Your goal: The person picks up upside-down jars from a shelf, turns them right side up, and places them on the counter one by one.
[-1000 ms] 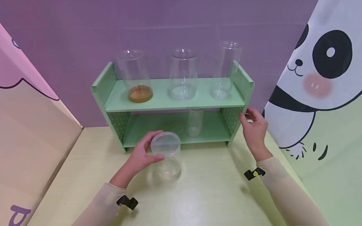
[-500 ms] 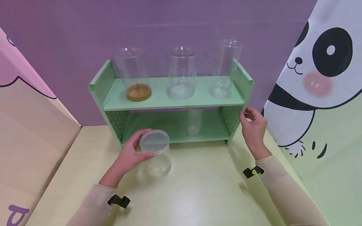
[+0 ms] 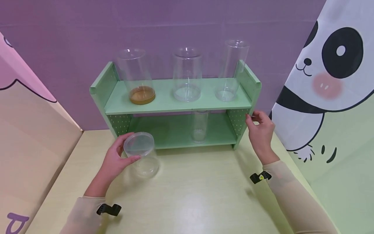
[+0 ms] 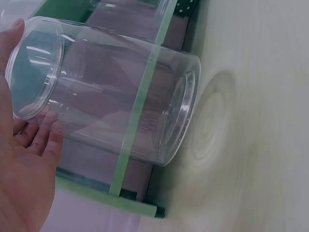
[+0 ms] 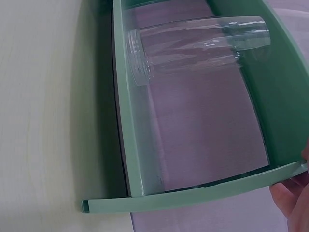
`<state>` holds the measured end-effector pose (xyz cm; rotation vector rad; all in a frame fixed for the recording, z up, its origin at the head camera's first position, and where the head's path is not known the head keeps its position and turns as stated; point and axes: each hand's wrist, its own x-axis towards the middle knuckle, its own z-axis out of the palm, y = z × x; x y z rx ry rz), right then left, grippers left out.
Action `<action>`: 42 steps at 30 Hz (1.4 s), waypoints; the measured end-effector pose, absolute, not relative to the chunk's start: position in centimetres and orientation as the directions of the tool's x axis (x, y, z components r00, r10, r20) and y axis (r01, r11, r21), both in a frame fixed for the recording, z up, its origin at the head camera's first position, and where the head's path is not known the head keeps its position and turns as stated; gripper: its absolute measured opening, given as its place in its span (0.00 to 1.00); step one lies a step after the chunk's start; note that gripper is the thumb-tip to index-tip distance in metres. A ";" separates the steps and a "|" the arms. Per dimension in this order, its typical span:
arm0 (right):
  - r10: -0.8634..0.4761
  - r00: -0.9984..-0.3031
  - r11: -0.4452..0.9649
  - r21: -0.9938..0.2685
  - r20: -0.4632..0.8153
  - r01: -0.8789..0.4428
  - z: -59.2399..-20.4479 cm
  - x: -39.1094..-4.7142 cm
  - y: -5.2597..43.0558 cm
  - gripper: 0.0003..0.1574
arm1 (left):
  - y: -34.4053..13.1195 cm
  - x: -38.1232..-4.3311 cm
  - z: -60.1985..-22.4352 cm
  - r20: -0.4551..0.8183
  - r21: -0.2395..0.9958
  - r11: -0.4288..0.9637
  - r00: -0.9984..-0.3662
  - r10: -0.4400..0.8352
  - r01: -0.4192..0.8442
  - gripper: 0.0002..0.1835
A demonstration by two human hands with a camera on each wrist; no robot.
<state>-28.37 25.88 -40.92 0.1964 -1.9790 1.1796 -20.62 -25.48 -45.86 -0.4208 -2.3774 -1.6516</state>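
My left hand (image 3: 115, 161) grips a clear plastic jar (image 3: 146, 167) with a pale translucent lid, thumb and fingers around its top, in front of the shelf's left end. In the left wrist view the jar (image 4: 113, 92) hangs just off the table, its round shadow apart from its base. My right hand (image 3: 261, 135) pinches the front edge of the right side panel of the green two-tier shelf (image 3: 163, 105). Seen from the right wrist, its fingers (image 5: 285, 193) lie on either side of that panel's edge.
On the top board stand three clear jars: one over a brown lid (image 3: 142, 95) at left, a wide one (image 3: 187, 73) in the middle, a slim tall one (image 3: 230, 70) at right. A narrow jar (image 3: 200, 128) stands on the lower board. Purple cloth (image 3: 73, 65) hangs behind.
My left hand has carried the lidded jar leftward, from the shelf's middle to its left end. The right hand has kept its hold on the side panel.
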 end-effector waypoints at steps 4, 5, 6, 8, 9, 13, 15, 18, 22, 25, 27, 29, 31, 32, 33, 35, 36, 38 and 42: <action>0.256 -0.666 0.553 -0.672 0.700 -0.493 -41.0 -28.5 25.8 0.10 | -26.3 -20.5 -45.7 0.330 0.883 0.324 -0.940 0.085 0.339 0.45; 0.257 -0.667 0.554 -0.672 0.700 -0.492 -41.0 -28.5 25.8 0.10 | -26.4 -20.4 -45.7 0.327 0.885 0.322 -0.941 0.084 0.336 0.45; 0.257 -0.667 0.556 -0.672 0.699 -0.489 -41.0 -28.5 25.8 0.10 | -26.5 -20.4 -45.7 0.322 0.887 0.323 -0.943 0.083 0.331 0.45; 0.257 -0.667 0.560 -0.671 0.699 -0.486 -41.0 -28.4 25.8 0.10 | -26.6 -20.5 -45.9 0.317 0.886 0.328 -0.944 0.089 0.328 0.45; 0.257 -0.667 0.561 -0.670 0.699 -0.485 -41.0 -28.4 25.8 0.10 | -26.7 -20.5 -46.0 0.315 0.886 0.328 -0.945 0.093 0.327 0.45; 0.257 -0.670 0.557 -0.673 0.696 -0.486 -40.9 -28.4 25.8 0.10 | -26.9 -20.6 -46.3 0.317 0.884 0.331 -0.943 0.099 0.332 0.46; 0.257 -0.671 0.553 -0.675 0.696 -0.489 -40.9 -28.4 25.8 0.10 | -26.9 -20.5 -46.3 0.320 0.885 0.323 -0.942 0.099 0.334 0.46; 0.256 -0.670 0.553 -0.674 0.697 -0.490 -40.9 -28.5 25.8 0.10 | -27.0 -20.6 -46.5 0.327 0.887 0.309 -0.939 0.103 0.343 0.45; 0.255 -0.671 0.557 -0.673 0.696 -0.486 -40.9 -28.6 25.9 0.09 | -27.1 -20.7 -47.0 0.338 0.889 0.285 -0.933 0.120 0.359 0.44; 0.251 -0.677 0.562 -0.673 0.692 -0.480 -40.9 -28.6 25.9 0.10 | -27.2 -20.7 -47.6 0.345 0.892 0.262 -0.929 0.135 0.370 0.43; 0.250 -0.679 0.564 -0.674 0.690 -0.477 -40.9 -28.6 26.0 0.09 | -27.3 -20.8 -47.9 0.351 0.894 0.244 -0.926 0.142 0.376 0.43; 0.249 -0.679 0.564 -0.673 0.691 -0.478 -40.9 -28.6 26.0 0.09 | -27.4 -20.9 -48.1 0.359 0.894 0.228 -0.921 0.150 0.385 0.43; 0.251 -0.676 0.562 -0.673 0.693 -0.481 -40.9 -28.5 26.1 0.09 | -27.5 -21.0 -48.3 0.367 0.892 0.218 -0.916 0.160 0.395 0.44; 0.252 -0.674 0.563 -0.672 0.694 -0.482 -40.9 -28.5 26.1 0.09 | -27.5 -21.0 -48.3 0.368 0.891 0.218 -0.915 0.165 0.398 0.44; 0.252 -0.673 0.561 -0.671 0.696 -0.484 -40.8 -28.5 26.1 0.09 | -27.6 -21.0 -48.3 0.369 0.890 0.219 -0.914 0.170 0.400 0.44; 0.251 -0.671 0.561 -0.670 0.698 -0.486 -40.8 -28.5 26.1 0.09 | -27.6 -21.1 -48.3 0.366 0.888 0.228 -0.914 0.178 0.400 0.44; 0.251 -0.671 0.562 -0.670 0.697 -0.486 -40.8 -28.5 26.1 0.09 | -27.7 -21.0 -48.3 0.362 0.887 0.234 -0.915 0.181 0.397 0.44; 0.251 -0.673 0.561 -0.671 0.696 -0.485 -40.8 -28.6 26.1 0.09 | -27.7 -21.0 -48.2 0.353 0.885 0.252 -0.917 0.184 0.391 0.44; 0.251 -0.681 0.558 -0.678 0.688 -0.478 -40.9 -28.6 26.1 0.09 | -27.9 -20.6 -47.7 0.350 0.872 0.288 -0.916 0.194 0.395 0.46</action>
